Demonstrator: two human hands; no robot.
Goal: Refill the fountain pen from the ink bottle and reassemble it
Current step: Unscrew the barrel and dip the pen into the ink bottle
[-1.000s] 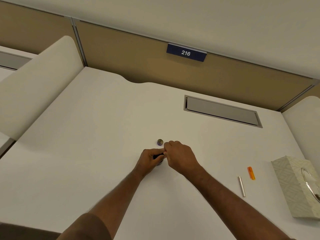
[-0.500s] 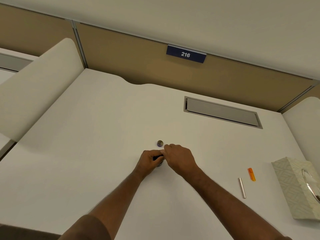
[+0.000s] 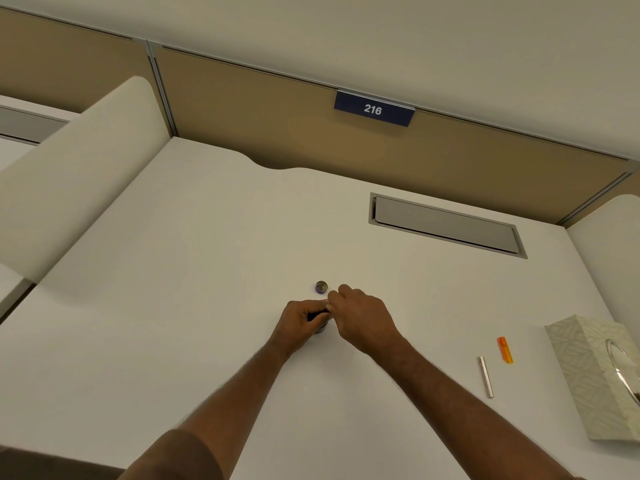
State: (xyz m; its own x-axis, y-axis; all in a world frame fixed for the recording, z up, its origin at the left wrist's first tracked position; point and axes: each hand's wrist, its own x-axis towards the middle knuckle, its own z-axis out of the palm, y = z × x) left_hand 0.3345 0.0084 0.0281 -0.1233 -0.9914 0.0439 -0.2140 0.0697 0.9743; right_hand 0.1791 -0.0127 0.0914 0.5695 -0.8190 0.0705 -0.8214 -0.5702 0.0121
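In the middle of the white desk my left hand (image 3: pixel 298 323) wraps around a small dark ink bottle (image 3: pixel 318 319) that stands on the surface. My right hand (image 3: pixel 362 318) is right beside it, its fingertips pinched together over the bottle's mouth; what they hold is hidden by the fingers. The bottle's round cap (image 3: pixel 321 287) lies open side up just behind the hands. Off to the right lie a silver pen barrel (image 3: pixel 485 376) and a short orange pen piece (image 3: pixel 504 349), both untouched.
A patterned tissue box (image 3: pixel 588 372) sits at the right edge of the desk. A grey cable flap (image 3: pixel 446 225) is set into the desktop at the back right. Tan partition panels with a "216" sign (image 3: pixel 374 109) close off the rear.
Both hands stay at the bottle; the right hand's fingers have shifted only slightly over its mouth. The view has tilted a little.
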